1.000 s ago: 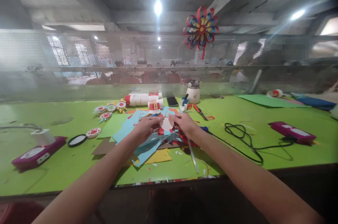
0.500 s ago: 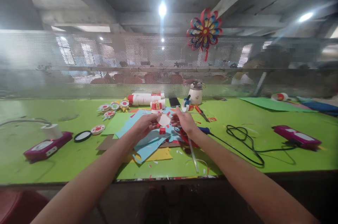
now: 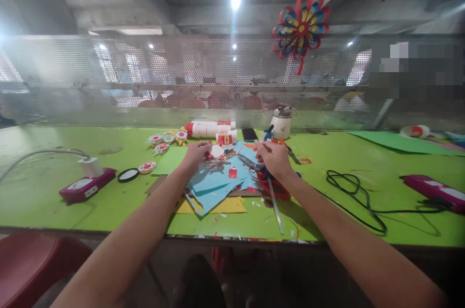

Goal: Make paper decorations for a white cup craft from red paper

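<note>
My left hand [image 3: 197,156] is closed on the edge of a round white paper disc [image 3: 217,151], held over pieces of light blue paper [image 3: 209,181]. To the right, my right hand [image 3: 275,157] has its fingers curled together; whatever they may pinch is too small to make out. Below that hand lie scissors [image 3: 273,187] with red handles, their blades pointing toward the disc. A small red paper piece [image 3: 232,172] rests on the blue paper. Partly hidden by my right forearm is a blue-handled tool [image 3: 298,175] with a black cord.
White-and-red paper cups [image 3: 209,129], a phone [image 3: 249,134] and a white jug [image 3: 281,124] stand behind. Decorated paper discs [image 3: 162,148] and a black-rimmed disc [image 3: 128,175] lie left. Purple power strips [image 3: 87,186] flank both sides. A clear stick [image 3: 276,206] lies in front.
The disc has moved left and back with my left hand. My right hand has drawn away from it. The red piece now lies on the blue paper, and the view has shifted.
</note>
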{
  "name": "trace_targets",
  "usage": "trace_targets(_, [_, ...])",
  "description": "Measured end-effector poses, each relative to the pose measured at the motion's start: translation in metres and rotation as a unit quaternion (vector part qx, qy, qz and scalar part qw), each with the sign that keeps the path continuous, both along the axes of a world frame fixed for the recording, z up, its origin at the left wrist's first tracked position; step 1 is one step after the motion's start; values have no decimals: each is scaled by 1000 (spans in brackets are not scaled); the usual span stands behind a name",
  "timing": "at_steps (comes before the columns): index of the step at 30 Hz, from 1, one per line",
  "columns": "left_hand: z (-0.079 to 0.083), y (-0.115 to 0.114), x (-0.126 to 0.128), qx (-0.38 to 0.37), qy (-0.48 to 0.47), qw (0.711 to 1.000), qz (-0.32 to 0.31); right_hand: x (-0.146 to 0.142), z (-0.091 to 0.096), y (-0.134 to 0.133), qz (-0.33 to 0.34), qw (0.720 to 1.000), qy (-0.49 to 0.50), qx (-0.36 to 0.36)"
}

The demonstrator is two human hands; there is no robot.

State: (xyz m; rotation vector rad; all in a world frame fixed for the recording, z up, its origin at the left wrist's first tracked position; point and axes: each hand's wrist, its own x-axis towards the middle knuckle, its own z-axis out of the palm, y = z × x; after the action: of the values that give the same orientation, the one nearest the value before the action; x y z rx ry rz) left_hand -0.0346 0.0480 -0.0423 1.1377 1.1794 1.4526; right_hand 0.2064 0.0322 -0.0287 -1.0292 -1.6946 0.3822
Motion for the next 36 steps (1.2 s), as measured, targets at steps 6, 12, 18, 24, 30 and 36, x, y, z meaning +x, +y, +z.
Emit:
trace_targets(6, [-2,4,-7,-25,92,995,23,-15,-7,-14,37,997,-66,29])
trace_targets(12, [2,8,-15,-14,122,992,26,-25,-19,-20,86,988,-122,49])
trace_targets(18, [3,1,-7,-16,128,987,-93,-24,-20,-17,89,985,-131,61])
trace_targets(24, [4,-6,-4,-31,122,972,-201,-25,-22,-16,88,986,-131,56])
trace_targets(30, [4,-7,-3,-25,94,962,-256,-25,-23,-12,70,988,-129,51])
trace_targets(36, [7,-14,-1,-27,91,957,-275,-26,-25,-12,68,987,-136,43])
